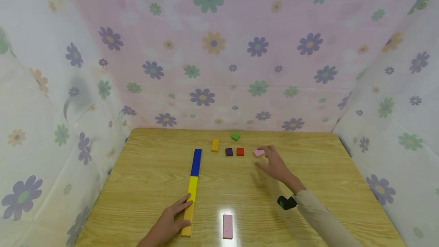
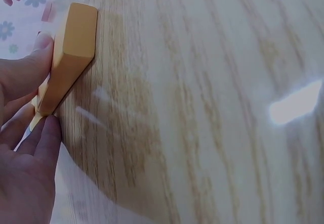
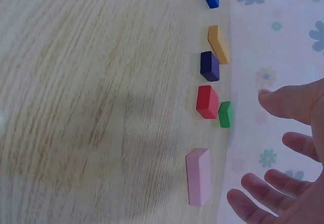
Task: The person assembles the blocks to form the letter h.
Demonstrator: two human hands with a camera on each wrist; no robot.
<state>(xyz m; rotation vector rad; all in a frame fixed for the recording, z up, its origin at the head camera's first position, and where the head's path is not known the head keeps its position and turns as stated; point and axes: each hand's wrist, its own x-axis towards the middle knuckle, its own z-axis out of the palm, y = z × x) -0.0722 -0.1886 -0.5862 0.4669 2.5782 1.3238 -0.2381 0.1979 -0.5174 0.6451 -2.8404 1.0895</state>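
My left hand (image 1: 164, 222) holds the near orange block (image 1: 186, 230) at the table's left, thumb on one long side and fingers on the other. That block ends a straight row with a yellow block (image 1: 193, 186) and a blue block (image 1: 196, 162) beyond it. In the left wrist view the orange block (image 2: 80, 29) rises close beside the thumb. Over the far right of the table, my right hand (image 1: 277, 167) reaches with thumb and fingers spread around a pink block (image 1: 258, 153). The right wrist view shows a gap between those fingers and the pink block (image 3: 199, 178).
Left of the right hand lie a red block (image 1: 240, 151), a dark purple block (image 1: 229, 152), a green block (image 1: 235, 136) and a second orange block (image 1: 215, 145). Another pink block (image 1: 228, 226) lies near the front. Flowered cloth (image 1: 236, 52) walls off the table's back and sides.
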